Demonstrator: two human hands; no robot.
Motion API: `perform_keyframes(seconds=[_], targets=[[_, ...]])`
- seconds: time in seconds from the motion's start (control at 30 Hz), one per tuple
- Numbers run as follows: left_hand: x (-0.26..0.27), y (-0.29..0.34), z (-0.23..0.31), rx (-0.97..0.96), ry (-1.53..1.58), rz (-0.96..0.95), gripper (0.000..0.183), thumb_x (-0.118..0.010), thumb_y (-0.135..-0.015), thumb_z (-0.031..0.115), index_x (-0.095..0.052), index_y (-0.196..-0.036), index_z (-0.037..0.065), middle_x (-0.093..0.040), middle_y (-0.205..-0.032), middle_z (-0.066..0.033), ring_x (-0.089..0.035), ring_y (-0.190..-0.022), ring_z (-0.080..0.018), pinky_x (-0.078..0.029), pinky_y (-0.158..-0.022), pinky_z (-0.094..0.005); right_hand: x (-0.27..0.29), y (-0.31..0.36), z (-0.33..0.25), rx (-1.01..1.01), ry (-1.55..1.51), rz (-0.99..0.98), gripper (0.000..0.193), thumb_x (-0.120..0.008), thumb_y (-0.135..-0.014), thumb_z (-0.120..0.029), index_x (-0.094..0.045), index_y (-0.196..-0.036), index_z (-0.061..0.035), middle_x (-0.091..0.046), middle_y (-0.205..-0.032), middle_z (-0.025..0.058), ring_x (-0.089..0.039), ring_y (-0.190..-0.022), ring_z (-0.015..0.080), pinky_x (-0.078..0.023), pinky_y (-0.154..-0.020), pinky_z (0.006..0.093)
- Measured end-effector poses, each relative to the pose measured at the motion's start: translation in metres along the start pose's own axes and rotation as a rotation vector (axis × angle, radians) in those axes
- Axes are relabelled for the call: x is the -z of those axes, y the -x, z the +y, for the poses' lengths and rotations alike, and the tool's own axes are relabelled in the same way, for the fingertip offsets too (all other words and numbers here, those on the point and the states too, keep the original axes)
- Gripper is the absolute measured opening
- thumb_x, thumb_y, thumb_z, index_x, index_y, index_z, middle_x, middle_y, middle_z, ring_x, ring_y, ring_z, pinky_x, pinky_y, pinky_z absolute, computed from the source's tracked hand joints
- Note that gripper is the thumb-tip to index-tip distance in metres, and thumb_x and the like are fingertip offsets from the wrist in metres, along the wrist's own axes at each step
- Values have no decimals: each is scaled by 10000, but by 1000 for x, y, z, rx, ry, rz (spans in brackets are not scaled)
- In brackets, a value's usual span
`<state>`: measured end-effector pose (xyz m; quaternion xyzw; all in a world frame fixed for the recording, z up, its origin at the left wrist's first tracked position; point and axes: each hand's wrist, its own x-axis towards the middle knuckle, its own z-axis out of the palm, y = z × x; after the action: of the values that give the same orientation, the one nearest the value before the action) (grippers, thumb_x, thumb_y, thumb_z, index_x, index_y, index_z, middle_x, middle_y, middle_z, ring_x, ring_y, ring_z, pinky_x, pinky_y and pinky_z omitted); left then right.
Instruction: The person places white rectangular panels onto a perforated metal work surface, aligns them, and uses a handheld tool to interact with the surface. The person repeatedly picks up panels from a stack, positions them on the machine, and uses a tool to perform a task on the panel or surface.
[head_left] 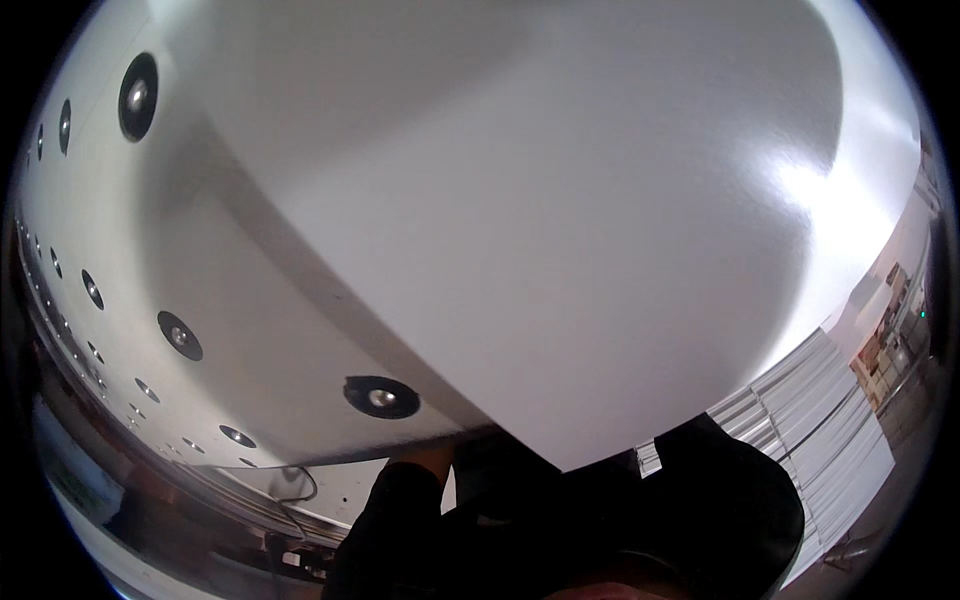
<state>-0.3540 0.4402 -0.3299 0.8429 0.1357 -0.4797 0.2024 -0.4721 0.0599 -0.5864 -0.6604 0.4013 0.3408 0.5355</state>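
White sheet: I see a broad pale sheet [560, 270] filling most of my view, above and ahead of the left hand [430, 462], its near corner pointing back toward the body to that hand's right.
Ball table: the metal-toned table [260, 330] reaches forward and leftward from the left hand, set with steel balls [381, 398] in black rings; one sits just beyond the hand.
Left hand: a strip of skin past the black left sleeve [385, 520], right by the table's near edge; the rest is hidden, so I can't tell whether its fingers are spread, pressed together or pinching.
Right hand: out of my sight; what I take for the right sleeve [735, 475] runs up behind the sheet, well to the right of the left hand.
Step in hand: I'd judge it to be handling the sheet at the table; a dark band beside its left edge suggests that edge stands a little proud of the surface.
Next move: to my mind it calls for even support, so the overhanging corner doesn't crease.
Paper stack: white layered sheets [830, 440], farther right of the left hand, beyond the right sleeve.
Boxes: small brownish boxy shapes [885, 345] at far right; I can't make out any contents.
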Motion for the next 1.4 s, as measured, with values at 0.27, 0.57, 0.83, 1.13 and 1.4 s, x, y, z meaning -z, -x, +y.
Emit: perform_keyframes(seconds=[0.27,0.57,0.83,1.13,1.4], targets=[[-31,-15,10,45,87,54,445,-596,-985,423,-643,-1291,103,-689,-1211,-173,-659,-1129,-351,-513,-983,-483,9,2,-11,-28,69,-45,353,-646,-880,-142,-639,-1209,-17,-697,-1081,151,-642,-980,263,-533,-856,423],[-67,-49,18,80,193,138,440,-591,-985,420,-644,-1290,108,-690,-1209,-175,-658,-1132,-354,-510,-987,-486,11,1,-49,-71,181,-97,355,-641,-885,-150,-637,-1212,-13,-692,-1097,157,-644,-993,275,-531,-865,426],[-82,-70,39,64,283,197,436,-587,-985,418,-646,-1289,112,-691,-1207,-177,-657,-1133,-357,-508,-991,-489,10,-27,-57,-93,225,-95,356,-636,-890,-157,-634,-1214,-9,-689,-1111,164,-645,-1005,285,-530,-873,428],[-95,-92,61,63,360,235,431,-583,-985,416,-647,-1288,116,-692,-1204,-179,-656,-1135,-360,-506,-996,-492,21,-57,-76,-92,296,-90,359,-632,-895,-165,-632,-1217,-5,-684,-1126,170,-646,-1018,297,-528,-882,431],[-99,-114,72,92,342,259,427,-579,-985,414,-648,-1287,120,-693,-1202,-180,-655,-1137,-362,-504,-1000,-495,45,-62,-89,-66,342,-119,362,-627,-900,-172,-630,-1219,-2,-680,-1140,177,-647,-1030,307,-526,-890,433]])
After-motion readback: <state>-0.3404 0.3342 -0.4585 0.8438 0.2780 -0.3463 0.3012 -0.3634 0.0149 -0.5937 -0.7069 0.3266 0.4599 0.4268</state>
